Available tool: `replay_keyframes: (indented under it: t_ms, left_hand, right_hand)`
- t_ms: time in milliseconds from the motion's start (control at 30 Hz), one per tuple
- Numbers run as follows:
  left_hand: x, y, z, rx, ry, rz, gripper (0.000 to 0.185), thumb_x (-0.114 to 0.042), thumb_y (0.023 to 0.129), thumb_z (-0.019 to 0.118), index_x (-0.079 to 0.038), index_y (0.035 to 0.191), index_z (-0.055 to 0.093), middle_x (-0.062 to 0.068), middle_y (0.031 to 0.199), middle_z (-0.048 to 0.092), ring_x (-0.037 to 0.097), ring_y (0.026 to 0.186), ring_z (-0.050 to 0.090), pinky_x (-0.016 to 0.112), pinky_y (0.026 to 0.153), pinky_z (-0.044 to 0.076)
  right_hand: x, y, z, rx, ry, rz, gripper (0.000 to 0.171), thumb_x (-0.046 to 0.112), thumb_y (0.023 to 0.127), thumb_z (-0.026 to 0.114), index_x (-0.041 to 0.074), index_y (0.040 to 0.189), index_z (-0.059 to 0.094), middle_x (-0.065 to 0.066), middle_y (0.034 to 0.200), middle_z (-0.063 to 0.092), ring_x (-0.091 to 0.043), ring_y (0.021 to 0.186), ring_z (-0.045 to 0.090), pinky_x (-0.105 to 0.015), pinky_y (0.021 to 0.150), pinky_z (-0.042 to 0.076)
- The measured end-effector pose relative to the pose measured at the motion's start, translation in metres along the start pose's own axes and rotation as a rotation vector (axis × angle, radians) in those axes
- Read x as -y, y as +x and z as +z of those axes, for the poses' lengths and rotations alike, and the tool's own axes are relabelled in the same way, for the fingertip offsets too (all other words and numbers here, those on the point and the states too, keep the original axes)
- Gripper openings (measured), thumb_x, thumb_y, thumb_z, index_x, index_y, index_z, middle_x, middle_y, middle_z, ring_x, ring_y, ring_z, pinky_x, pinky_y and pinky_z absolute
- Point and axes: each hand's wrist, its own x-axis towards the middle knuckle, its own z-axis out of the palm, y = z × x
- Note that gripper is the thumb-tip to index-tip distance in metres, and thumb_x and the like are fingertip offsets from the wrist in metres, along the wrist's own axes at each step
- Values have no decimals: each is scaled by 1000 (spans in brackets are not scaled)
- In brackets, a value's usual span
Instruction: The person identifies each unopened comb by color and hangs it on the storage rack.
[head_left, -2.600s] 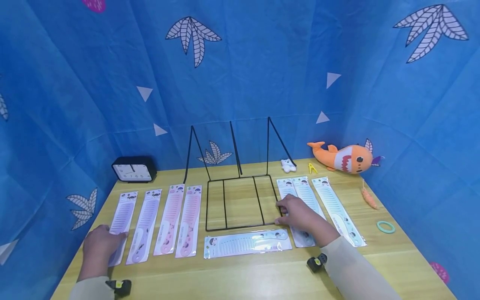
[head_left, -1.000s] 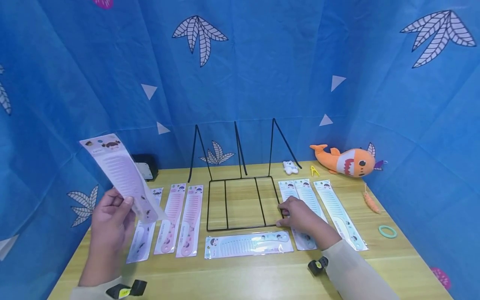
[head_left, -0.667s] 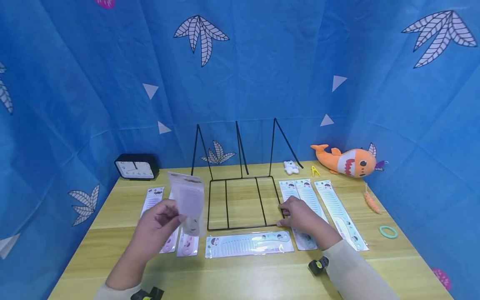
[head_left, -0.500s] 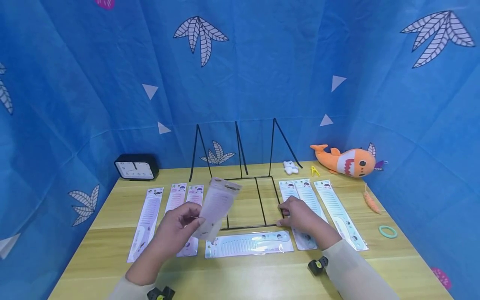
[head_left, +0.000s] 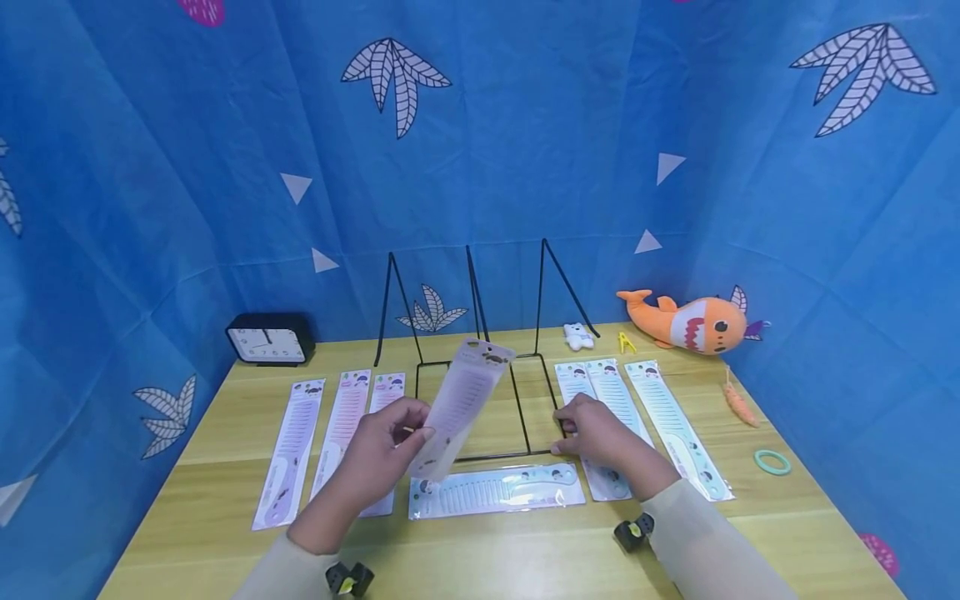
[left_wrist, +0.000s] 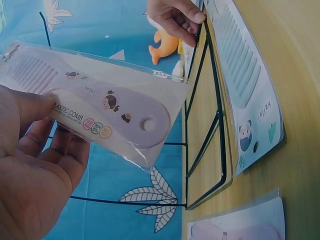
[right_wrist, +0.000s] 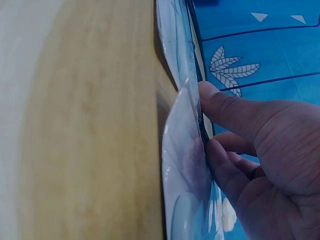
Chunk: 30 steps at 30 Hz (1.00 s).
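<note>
- Left hand [head_left: 378, 450] pinches a purple comb [head_left: 461, 408] by its pack's edge, tilted over the black rack [head_left: 520, 407].
- Right hand [head_left: 596, 432] grips the rack's right side between thumb and fingers.
- Label [left_wrist: 70, 113]: "PLASTIC COMB", "hello!"
- Clear sleeves [left_wrist: 175, 92] enclose this comb and the pale blue comb [head_left: 498, 491] just near of the rack.

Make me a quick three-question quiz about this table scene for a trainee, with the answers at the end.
1. How many packaged combs lie on the table, not counting the lilac comb in the left hand?
2. True or false: the orange shark plush lies to the right of the black alarm clock.
3. What does the right hand grip? A) the yellow clip, B) the black wire rack, C) the green ring.

Key: 1. Seven. 2. True. 3. B.
</note>
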Motion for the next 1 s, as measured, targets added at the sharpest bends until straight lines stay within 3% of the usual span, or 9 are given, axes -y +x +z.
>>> replay_keyframes:
  t_ms: [467, 667, 1000]
  left_hand:
    - [-6, 3, 7, -25, 36, -83, 19, -11, 104, 75, -26, 115, 73, -4, 114, 78, 17, 102, 72, 48, 100, 65]
    - [-1, 4, 11, -53, 11, -83, 18, -11, 103, 76, -23, 115, 72, -3, 112, 78, 18, 104, 73, 44, 99, 66]
    - [6, 24, 27, -123, -71, -81, 9, -11, 104, 73, -16, 112, 72, 1, 107, 73, 19, 105, 71, 42, 100, 62]
  right_hand:
    - [0, 0, 0, -2, 4, -9, 66, 30, 90, 92, 4, 146, 69, -4, 119, 64, -15, 102, 61, -44, 101, 59]
    - [2, -2, -2, 6, 3, 9, 66, 30, 91, 92, 5, 147, 68, -4, 122, 63, -16, 103, 61, -44, 103, 59]
    - [3, -2, -1, 7, 16, 12, 65, 30, 90, 92, 5, 146, 69, -2, 120, 64, -14, 102, 61, -43, 100, 60]
